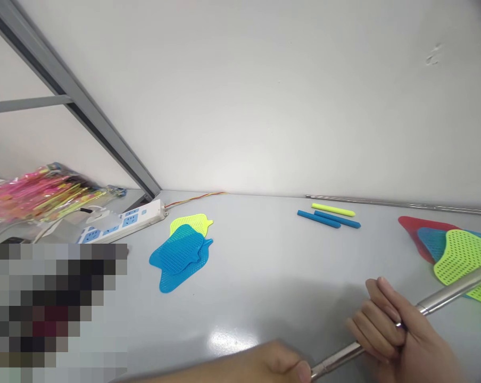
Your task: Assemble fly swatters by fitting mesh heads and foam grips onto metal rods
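Note:
A silver telescopic metal rod (459, 288) slants from the bottom middle up to the right edge. Around its middle the fingers of my right hand (404, 330) are wrapped. My left hand (284, 361) is closed on the lower end, partly cut off by the bottom of the view. Behind the rod at the right lie perforated fly-swatter heads: a yellow one (464, 260) on top, with blue (430, 242) and red (414, 226) ones beneath.
More swatter heads, blue (180, 258) and yellow (188, 224), overlap left of centre. Two blue sticks and a yellow stick (332, 209) lie farther back. Thin metal rods (384, 204) run along the wall. A power strip (124, 221) and bagged colourful items (36, 194) are at left.

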`<state>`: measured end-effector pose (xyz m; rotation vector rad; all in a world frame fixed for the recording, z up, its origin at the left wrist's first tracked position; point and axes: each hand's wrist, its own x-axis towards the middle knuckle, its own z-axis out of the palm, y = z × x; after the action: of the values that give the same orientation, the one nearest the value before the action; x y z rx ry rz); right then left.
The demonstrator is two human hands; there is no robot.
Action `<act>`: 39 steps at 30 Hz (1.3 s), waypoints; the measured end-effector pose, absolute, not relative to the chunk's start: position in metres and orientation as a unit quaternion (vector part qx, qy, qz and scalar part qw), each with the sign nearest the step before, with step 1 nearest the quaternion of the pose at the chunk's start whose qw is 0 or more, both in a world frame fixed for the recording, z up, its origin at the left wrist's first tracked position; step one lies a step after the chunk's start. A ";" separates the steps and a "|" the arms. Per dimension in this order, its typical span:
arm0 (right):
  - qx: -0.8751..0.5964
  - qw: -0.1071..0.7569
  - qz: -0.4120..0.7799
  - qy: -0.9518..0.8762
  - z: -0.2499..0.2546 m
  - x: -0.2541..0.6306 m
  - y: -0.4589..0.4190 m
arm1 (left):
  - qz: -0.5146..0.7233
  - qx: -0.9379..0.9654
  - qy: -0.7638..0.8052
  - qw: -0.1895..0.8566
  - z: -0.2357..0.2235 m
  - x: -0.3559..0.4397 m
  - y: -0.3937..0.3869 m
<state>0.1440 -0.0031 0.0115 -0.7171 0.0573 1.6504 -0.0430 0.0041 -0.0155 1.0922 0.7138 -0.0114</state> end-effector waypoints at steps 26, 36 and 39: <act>-0.290 0.606 0.740 0.012 0.007 0.136 -0.010 | -0.021 0.520 0.373 0.768 0.007 -0.042 -0.001; -0.311 0.583 0.751 -0.008 0.014 0.137 -0.003 | 0.037 0.528 0.321 0.785 0.014 -0.038 0.000; -0.311 0.576 0.756 -0.025 0.014 0.138 -0.001 | 0.045 0.516 0.313 0.796 0.013 -0.039 0.000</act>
<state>0.1380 -0.0012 0.0139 -0.7294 -0.0574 1.7695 -0.0386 0.0000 0.0127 1.1094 0.6727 0.0958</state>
